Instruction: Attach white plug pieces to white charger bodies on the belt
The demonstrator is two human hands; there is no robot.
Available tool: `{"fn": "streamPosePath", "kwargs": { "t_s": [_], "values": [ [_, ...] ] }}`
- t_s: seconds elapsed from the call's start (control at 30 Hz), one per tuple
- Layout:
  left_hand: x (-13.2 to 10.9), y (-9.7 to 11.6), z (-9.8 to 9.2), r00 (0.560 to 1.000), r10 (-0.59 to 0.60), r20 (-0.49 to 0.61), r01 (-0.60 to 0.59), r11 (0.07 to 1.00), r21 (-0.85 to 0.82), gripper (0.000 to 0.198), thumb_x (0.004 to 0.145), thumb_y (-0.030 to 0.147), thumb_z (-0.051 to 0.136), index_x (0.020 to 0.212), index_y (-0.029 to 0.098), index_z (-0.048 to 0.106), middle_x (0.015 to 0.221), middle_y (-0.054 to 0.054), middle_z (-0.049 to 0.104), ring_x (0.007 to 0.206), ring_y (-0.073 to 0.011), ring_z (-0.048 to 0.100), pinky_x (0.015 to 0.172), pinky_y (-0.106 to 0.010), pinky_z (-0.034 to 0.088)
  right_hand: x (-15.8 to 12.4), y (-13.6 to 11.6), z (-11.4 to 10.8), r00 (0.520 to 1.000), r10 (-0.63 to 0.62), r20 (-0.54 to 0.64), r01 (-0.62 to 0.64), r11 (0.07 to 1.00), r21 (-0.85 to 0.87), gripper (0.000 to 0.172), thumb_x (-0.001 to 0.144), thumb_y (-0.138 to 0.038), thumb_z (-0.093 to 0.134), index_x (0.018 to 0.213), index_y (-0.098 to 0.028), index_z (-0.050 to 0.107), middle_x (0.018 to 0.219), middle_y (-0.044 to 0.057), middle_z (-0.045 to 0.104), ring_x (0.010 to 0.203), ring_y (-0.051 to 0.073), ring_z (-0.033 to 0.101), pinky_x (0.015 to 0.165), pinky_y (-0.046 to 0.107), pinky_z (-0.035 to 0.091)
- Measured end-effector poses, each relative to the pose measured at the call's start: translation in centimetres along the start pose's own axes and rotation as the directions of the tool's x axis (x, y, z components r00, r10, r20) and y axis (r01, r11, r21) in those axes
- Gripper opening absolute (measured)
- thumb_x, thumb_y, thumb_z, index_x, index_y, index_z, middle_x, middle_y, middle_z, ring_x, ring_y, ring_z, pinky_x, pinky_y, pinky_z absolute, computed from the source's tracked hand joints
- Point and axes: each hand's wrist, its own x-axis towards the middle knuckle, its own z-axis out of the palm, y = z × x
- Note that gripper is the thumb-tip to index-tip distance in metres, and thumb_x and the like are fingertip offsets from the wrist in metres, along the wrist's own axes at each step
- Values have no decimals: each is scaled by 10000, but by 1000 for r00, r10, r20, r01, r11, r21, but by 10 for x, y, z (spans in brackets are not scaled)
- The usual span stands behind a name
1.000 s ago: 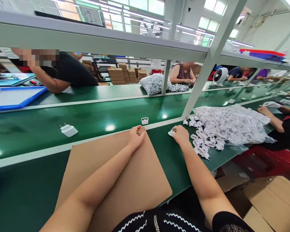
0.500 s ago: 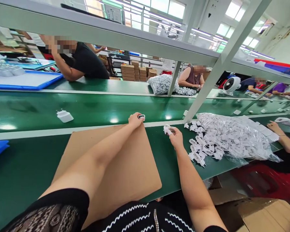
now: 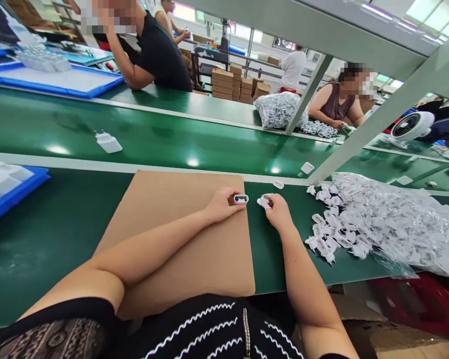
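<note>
My left hand (image 3: 221,204) grips a white oval housing (image 3: 241,199) near the right edge of a cardboard sheet (image 3: 179,239). The housing's open end faces right and shows small parts inside. Just to the right, my right hand (image 3: 279,212) pinches a white plug piece (image 3: 264,201) above the green table; a narrow gap separates it from the housing. A small white oval piece (image 3: 278,184) lies behind my right hand. Loose white plug pieces (image 3: 324,234) are heaped right of my right forearm.
A clear bag (image 3: 404,224) of white pieces lies at the right. One white charger (image 3: 108,142) sits on the green conveyor (image 3: 153,142). At the left is a blue tray (image 3: 18,197). A slanted metal post (image 3: 374,114) rises behind the heap. People sit across the line.
The view has turned to the right. Both hands have come nearer the body and closer together, with the housing's open end now showing. The white oval piece behind my right hand has come into sight.
</note>
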Motion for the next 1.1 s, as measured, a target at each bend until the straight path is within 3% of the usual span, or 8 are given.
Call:
{"fn": "streamPosePath", "kwargs": {
  "t_s": [0.1, 0.23, 0.37, 0.5, 0.63, 0.77, 0.87, 1.1],
  "values": [
    [5, -5, 0, 997, 58, 41, -60, 998, 26, 259, 840, 428, 796, 987, 220, 749, 969, -48, 752, 941, -250, 639, 879, -399, 485, 2, -12, 5, 999, -17, -36, 20, 997, 75, 256, 861, -203, 571, 1055, -207, 738, 920, 68, 652, 858, 234, 615, 823, 386, 533],
    [8, -11, 2, 994, 91, 56, -93, 995, 32, 320, 810, 482, 836, 965, 216, 749, 965, -45, 761, 939, -250, 642, 882, -400, 470, -3, -45, 14, 966, -222, -134, 236, 966, 101, 285, 954, -204, 535, 1179, -208, 710, 1054, 97, 667, 994, 248, 627, 912, 401, 536],
    [8, -16, 6, 994, 90, 61, -91, 996, 6, 313, 818, 488, 824, 953, 217, 746, 1021, -48, 769, 1004, -262, 645, 944, -417, 457, -10, -67, 25, 919, -393, -25, 390, 917, -80, 367, 904, -83, 490, 1197, -196, 680, 1084, 124, 645, 1074, 292, 568, 943, 438, 507],
    [8, -18, 6, 993, 95, 75, -95, 995, 2, 282, 830, 477, 809, 934, 221, 750, 1036, -46, 767, 1022, -265, 642, 952, -423, 452, -8, -69, 28, 916, -400, 37, 399, 893, -206, 379, 833, -38, 482, 1132, -168, 676, 1001, 128, 615, 972, 299, 539, 851, 427, 500],
    [9, -15, 5, 993, 83, 82, -85, 996, 22, 277, 824, 471, 819, 944, 228, 760, 1045, -44, 768, 1027, -269, 637, 945, -423, 447, -4, -67, 25, 905, -425, 15, 417, 878, -235, 389, 824, -39, 471, 1124, -172, 680, 957, 115, 604, 946, 294, 538, 844, 422, 493],
    [9, -13, 4, 994, 57, 95, -60, 997, 38, 296, 816, 484, 829, 981, 245, 773, 1050, -43, 768, 1034, -274, 633, 956, -430, 439, -2, -66, 23, 902, -431, -5, 417, 875, -247, 399, 825, -45, 478, 1139, -200, 669, 986, 99, 611, 1017, 285, 560, 1017, 449, 469],
    [9, -11, 3, 994, 53, 92, -56, 998, 24, 289, 832, 485, 812, 976, 237, 770, 1064, -44, 766, 1045, -271, 631, 973, -434, 438, -1, -70, 22, 910, -409, 62, 405, 850, -336, 349, 789, -33, 500, 1032, -215, 670, 919, 67, 597, 968, 265, 564, 1170, 473, 355],
    [9, -10, 1, 994, 34, 107, -35, 999, 8, 283, 818, 495, 813, 946, 245, 777, 1037, -33, 762, 1033, -269, 623, 945, -425, 441, 6, -90, 8, 930, -333, 156, 367, 805, -466, 348, 758, -26, 541, 970, -255, 694, 918, 32, 675, 990, 250, 568, 1206, 477, 218]
  ]
}}
